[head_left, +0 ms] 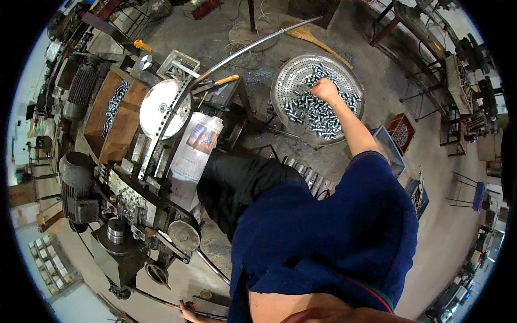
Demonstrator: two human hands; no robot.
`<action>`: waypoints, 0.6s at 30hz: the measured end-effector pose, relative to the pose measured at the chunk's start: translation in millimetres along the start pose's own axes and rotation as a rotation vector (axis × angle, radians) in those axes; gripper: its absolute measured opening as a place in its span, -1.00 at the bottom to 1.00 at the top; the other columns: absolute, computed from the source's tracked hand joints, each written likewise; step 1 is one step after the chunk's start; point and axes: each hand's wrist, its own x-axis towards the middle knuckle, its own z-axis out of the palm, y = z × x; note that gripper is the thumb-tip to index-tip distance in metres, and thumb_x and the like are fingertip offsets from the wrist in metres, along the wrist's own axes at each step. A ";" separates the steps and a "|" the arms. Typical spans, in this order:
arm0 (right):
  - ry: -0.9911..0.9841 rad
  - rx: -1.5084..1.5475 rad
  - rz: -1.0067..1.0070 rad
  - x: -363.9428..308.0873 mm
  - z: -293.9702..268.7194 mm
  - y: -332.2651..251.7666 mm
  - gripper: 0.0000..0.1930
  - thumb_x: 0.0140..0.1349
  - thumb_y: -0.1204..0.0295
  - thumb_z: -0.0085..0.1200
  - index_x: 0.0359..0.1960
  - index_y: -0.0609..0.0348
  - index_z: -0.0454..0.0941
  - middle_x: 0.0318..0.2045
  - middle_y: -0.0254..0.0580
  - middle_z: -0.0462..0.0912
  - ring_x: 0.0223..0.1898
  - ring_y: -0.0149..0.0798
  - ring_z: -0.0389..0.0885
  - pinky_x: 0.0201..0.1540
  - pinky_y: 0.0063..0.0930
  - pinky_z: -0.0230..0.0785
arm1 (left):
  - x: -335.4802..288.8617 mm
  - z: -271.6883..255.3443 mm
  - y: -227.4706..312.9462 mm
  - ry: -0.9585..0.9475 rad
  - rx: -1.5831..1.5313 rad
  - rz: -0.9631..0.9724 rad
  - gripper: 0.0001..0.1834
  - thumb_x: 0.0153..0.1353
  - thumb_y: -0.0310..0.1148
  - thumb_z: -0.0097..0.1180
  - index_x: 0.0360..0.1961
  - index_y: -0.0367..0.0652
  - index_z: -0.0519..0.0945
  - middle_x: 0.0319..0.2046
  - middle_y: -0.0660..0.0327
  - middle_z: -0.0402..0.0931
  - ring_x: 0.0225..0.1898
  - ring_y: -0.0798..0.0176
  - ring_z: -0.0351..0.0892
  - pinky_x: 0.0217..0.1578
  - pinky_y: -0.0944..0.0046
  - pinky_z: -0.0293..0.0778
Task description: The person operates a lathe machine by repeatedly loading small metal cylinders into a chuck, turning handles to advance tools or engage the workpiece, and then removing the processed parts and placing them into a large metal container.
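Observation:
My right hand [326,89] reaches out over a round perforated metal tray [285,81] on the floor. Its fingers are curled down into the heap of small shiny metal cylinders [318,116] lying in the tray, closed on some of them. The bare right forearm runs back to my dark blue sleeve. My left hand [186,311] shows only partly at the lower edge, its fingers lying by a thin metal rod [156,300] and a flat plate under the machine. Its grip is hidden.
A greasy machine [129,215] with a dark motor [75,188] stands at my left. On it are a wooden box of metal parts [116,107], a round metal disc [161,107] and a white container [196,145]. A blue crate [390,148], a red crate [401,132] and a broom [315,40] lie around the tray.

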 end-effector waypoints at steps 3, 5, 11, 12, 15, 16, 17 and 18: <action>0.063 -0.062 -0.105 12.4 5.0 3.8 -0.76 -0.16 0.24 0.05 -0.45 0.00 0.64 -0.34 -0.15 0.63 -0.25 -0.13 0.60 -0.15 -0.33 0.44 | -2.4 4.7 1.7 0.076 0.086 -0.015 -0.61 0.03 -0.16 0.19 -0.29 -0.31 0.53 -0.73 0.21 0.37 -0.74 0.33 0.34 -0.64 0.33 0.40; -0.035 -0.057 0.044 32.2 7.2 -12.9 -0.69 -0.14 0.23 0.05 -0.35 0.07 0.63 -0.23 -0.09 0.61 -0.15 -0.13 0.58 -0.07 -0.35 0.42 | -2.8 -0.2 -9.3 0.063 0.058 -0.019 -0.63 0.03 -0.18 0.18 -0.32 -0.32 0.52 -0.74 0.21 0.35 -0.75 0.32 0.32 -0.66 0.31 0.40; -0.166 -0.094 0.102 39.7 2.9 -39.2 -0.55 -0.05 0.14 0.04 -0.15 0.12 0.58 -0.05 -0.02 0.54 0.02 -0.09 0.48 0.08 -0.32 0.32 | 24.6 -9.2 -26.2 0.089 -0.050 0.030 -0.75 0.05 -0.37 0.18 -0.51 -0.29 0.38 -0.77 0.19 0.30 -0.83 0.30 0.20 -0.78 0.29 0.28; -0.173 -0.108 0.114 37.8 -6.7 -37.4 -0.54 -0.06 0.13 0.05 -0.14 0.11 0.58 -0.04 -0.03 0.53 0.03 -0.08 0.47 0.08 -0.32 0.32 | 22.1 4.0 -9.0 0.044 -0.039 0.049 -0.77 0.06 -0.40 0.16 -0.53 -0.28 0.36 -0.77 0.19 0.30 -0.84 0.30 0.19 -0.79 0.28 0.26; -0.085 -0.125 0.056 33.6 -1.4 -36.6 -0.57 -0.09 0.13 0.07 -0.22 0.14 0.60 -0.12 -0.02 0.57 -0.03 -0.08 0.51 0.04 -0.33 0.34 | 18.5 5.6 -9.9 0.080 -0.044 0.009 -0.81 0.11 -0.46 0.09 -0.53 -0.25 0.34 -0.78 0.19 0.27 -0.85 0.33 0.15 -0.82 0.26 0.19; -0.056 -0.096 0.027 32.3 -1.8 -37.6 -0.60 -0.12 0.17 0.09 -0.28 0.17 0.62 -0.19 0.02 0.60 -0.09 -0.06 0.54 -0.01 -0.31 0.38 | 19.3 0.6 -12.1 0.122 -0.053 -0.013 -0.82 0.12 -0.47 0.07 -0.52 -0.25 0.33 -0.78 0.19 0.26 -0.86 0.34 0.13 -0.83 0.25 0.16; -0.015 -0.011 -0.032 36.7 7.7 -34.2 -0.62 -0.14 0.18 0.09 -0.33 0.18 0.62 -0.25 0.06 0.60 -0.14 -0.04 0.56 -0.05 -0.28 0.39 | 33.9 -23.4 -22.6 0.067 0.052 -0.068 -0.75 0.06 -0.39 0.16 -0.30 -0.32 0.43 -0.71 0.06 0.40 -0.78 0.16 0.33 -0.71 0.09 0.33; 0.041 0.074 -0.073 41.4 19.7 -26.1 -0.64 -0.16 0.19 0.10 -0.38 0.20 0.63 -0.31 0.09 0.60 -0.19 -0.02 0.57 -0.09 -0.26 0.41 | 39.4 -19.4 -17.9 0.041 0.353 0.130 -0.66 0.03 -0.36 0.19 -0.21 -0.33 0.43 -0.64 0.03 0.45 -0.69 0.11 0.40 -0.62 0.07 0.38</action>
